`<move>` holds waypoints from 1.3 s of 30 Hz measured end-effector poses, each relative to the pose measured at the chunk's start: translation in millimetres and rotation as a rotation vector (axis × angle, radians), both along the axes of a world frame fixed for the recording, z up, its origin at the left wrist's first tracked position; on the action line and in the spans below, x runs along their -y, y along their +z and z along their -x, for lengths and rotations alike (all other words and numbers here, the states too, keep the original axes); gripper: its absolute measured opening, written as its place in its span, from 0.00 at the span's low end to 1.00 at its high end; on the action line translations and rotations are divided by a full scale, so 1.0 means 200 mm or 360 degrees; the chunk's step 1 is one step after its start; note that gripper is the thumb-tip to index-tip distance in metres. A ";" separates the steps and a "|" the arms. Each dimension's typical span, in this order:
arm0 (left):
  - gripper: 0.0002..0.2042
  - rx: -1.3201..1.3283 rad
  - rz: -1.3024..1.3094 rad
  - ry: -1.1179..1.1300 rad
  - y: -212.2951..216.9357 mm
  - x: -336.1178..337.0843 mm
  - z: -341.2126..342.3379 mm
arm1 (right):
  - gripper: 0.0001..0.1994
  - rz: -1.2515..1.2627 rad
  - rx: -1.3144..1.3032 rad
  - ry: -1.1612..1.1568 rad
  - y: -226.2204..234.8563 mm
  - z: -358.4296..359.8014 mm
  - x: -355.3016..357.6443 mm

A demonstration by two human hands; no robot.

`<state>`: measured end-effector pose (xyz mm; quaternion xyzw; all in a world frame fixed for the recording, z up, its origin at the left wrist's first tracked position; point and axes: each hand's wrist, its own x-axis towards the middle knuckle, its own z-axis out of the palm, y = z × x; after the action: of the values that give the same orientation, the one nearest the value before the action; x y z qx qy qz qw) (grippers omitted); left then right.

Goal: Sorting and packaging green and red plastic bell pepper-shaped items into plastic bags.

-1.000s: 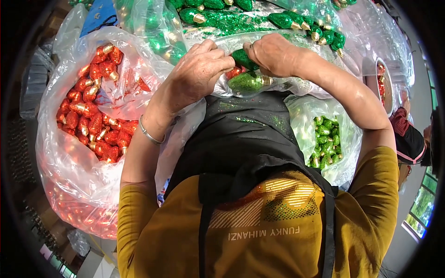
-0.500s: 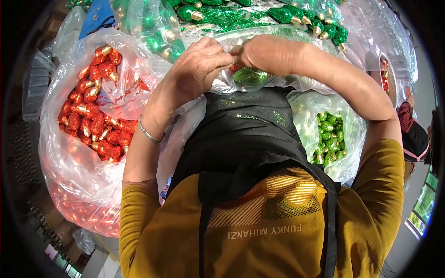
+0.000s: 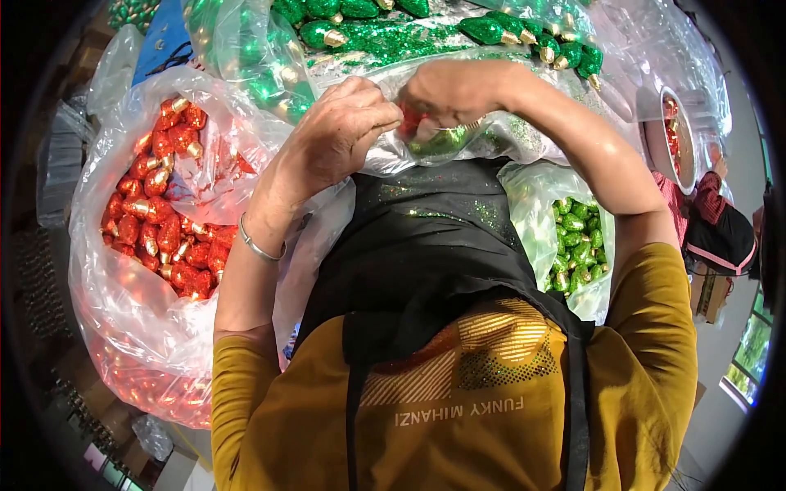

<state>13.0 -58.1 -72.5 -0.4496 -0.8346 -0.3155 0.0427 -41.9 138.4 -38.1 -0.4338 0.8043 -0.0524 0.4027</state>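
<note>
In front of my apron, my left hand (image 3: 340, 131) is closed, its thumb and fingers pressed together; what is pinched there is hidden. My right hand (image 3: 458, 92), smeared a little by motion, curls over a red glittery bulb ornament (image 3: 412, 119) that shows between the two hands. Just below it, a green glittery bulb ornament (image 3: 438, 141) lies on or under clear plastic. A clear plastic bag (image 3: 164, 327) full of red bulb ornaments (image 3: 168, 233) with gold caps stands left of my left forearm.
Beyond my hands is a work surface (image 3: 401, 37) strewn with green glitter, with green bulb ornaments (image 3: 491, 30) on it. A bag of small green ornaments (image 3: 580, 244) sits by my right elbow. At the right are a white tub (image 3: 665, 135) with red pieces and another person (image 3: 716, 217).
My right hand has shifted slightly left, and more of the red ornament shows beneath it. The view has moved a little, bringing more of the other person in at the right.
</note>
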 end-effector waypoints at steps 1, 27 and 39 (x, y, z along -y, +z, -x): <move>0.06 -0.0021 -0.0013 -0.0008 0.00 0.00 0.01 | 0.21 -0.0038 -0.0118 0.0105 0.03 0.00 0.01; 0.04 -0.0178 -0.0140 0.0322 -0.02 -0.02 -0.04 | 0.24 -0.0022 0.0133 -0.0145 -0.34 0.02 0.04; 0.09 -0.0120 0.0145 0.0221 0.05 0.06 0.14 | 0.16 0.0198 -0.0259 0.0151 -0.47 0.44 0.10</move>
<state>-15.1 -70.6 -63.1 -0.4037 -0.8750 -0.2566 0.0754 -129.2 118.2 -131.3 -0.4983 0.8081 -0.0477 0.3105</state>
